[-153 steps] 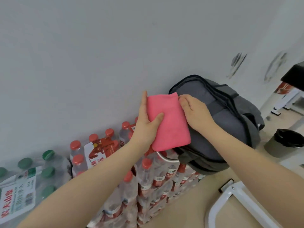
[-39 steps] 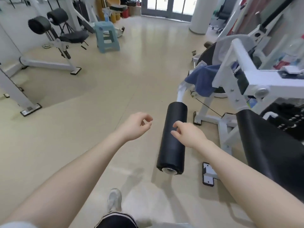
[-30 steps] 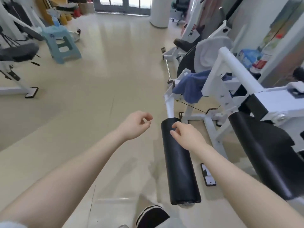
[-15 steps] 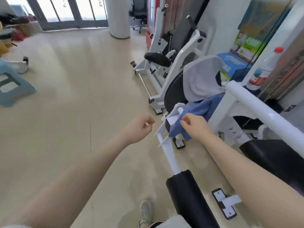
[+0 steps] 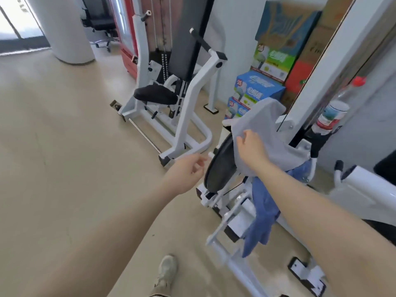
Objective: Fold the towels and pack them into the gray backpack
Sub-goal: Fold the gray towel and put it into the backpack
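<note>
A gray towel is draped over a black round plate on a white exercise machine at right centre. My right hand is on the towel's left edge, its fingers curled on the cloth. A blue towel hangs from the machine just below, under my right forearm. My left hand hovers left of the plate with loosely curled fingers and holds nothing. The gray backpack is out of view.
A white weight machine with a black seat stands behind on the beige floor. Stacked cartons line the wall. A water bottle sits on the machine at right. A white frame bar and my shoe lie below.
I have turned away from the backpack and the pink towel and walked to the machine. My right hand moved from the blue towel up to the gray towel.
</note>
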